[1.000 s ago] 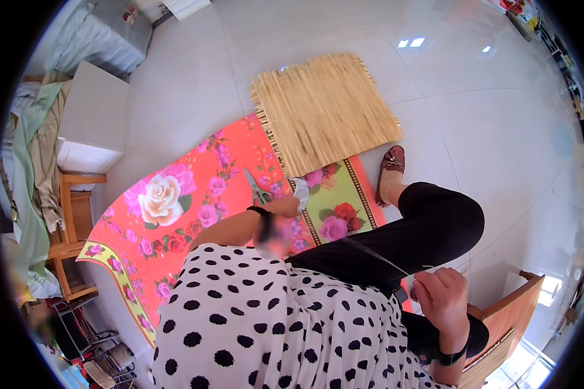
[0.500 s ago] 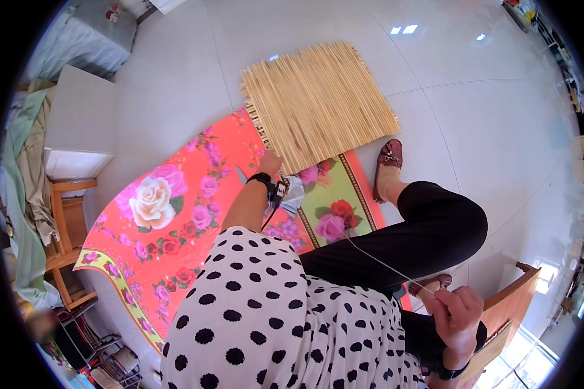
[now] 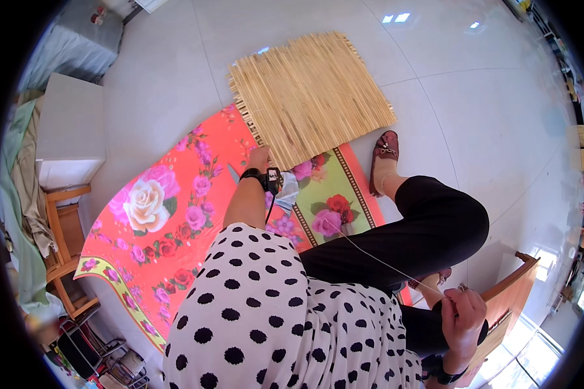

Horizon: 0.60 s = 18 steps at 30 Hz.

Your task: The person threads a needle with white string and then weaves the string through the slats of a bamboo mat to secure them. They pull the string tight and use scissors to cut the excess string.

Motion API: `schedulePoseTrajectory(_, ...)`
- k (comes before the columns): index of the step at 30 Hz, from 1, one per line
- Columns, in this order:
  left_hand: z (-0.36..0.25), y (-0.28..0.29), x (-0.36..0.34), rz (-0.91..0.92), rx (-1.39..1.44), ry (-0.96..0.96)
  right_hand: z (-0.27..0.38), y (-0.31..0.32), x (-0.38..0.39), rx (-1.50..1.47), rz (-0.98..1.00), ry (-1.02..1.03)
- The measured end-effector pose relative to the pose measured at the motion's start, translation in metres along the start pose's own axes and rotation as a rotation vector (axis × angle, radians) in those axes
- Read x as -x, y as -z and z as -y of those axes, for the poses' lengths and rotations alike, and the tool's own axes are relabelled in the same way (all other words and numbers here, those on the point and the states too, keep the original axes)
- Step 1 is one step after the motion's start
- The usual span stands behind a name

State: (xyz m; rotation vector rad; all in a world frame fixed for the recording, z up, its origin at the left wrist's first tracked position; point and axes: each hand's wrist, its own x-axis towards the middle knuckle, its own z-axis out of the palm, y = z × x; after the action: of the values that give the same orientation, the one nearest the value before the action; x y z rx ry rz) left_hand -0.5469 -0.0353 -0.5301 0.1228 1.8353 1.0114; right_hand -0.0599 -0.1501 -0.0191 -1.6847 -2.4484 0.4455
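A mat of thin straw-coloured sticks (image 3: pixel 315 97) lies partly on a red flowered sheet (image 3: pixel 175 214). At its near left corner is my left hand (image 3: pixel 259 157), its fingers curled against the edge. What they hold is hidden. My right hand (image 3: pixel 464 314), low on the right, pinches a thin pale cord (image 3: pixel 386 264). From there the cord runs taut up and left, over my bent leg, to the flowered sheet. Beside my left wrist a grey pointed blade (image 3: pixel 233 173) shows in part. A crumpled silvery piece (image 3: pixel 287 192) lies just right of that wrist.
My shoe (image 3: pixel 385 154) stands by the mat's right corner. A wooden board-like piece of furniture (image 3: pixel 509 285) rises at the lower right. On the left are a white cabinet (image 3: pixel 71 123), a wooden chair (image 3: pixel 65 227) and hanging cloths (image 3: pixel 18 181). Pale tiles (image 3: pixel 480 123) form the floor.
The view has shifted slightly, so the mat and sheet appear a little higher and further left. My left hand stays at the mat's corner. My right hand still pinches the cord, slightly further right.
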Motion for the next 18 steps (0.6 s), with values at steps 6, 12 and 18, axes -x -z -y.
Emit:
schedulePoseTrajectory(6,-0.009,0.005,0.016,0.163,0.27,0.1,0.0,0.004,0.007,-0.03,0.015,-0.01)
schedulePoseTrajectory(12,-0.063,-0.018,0.086,0.27,0.381,0.106,0.003,0.001,0.011,-0.037,0.006,-0.044)
schedulePoseTrajectory(18,-0.089,-0.002,0.066,0.401,0.395,0.001,0.002,-0.003,0.013,-0.097,-0.055,-0.047)
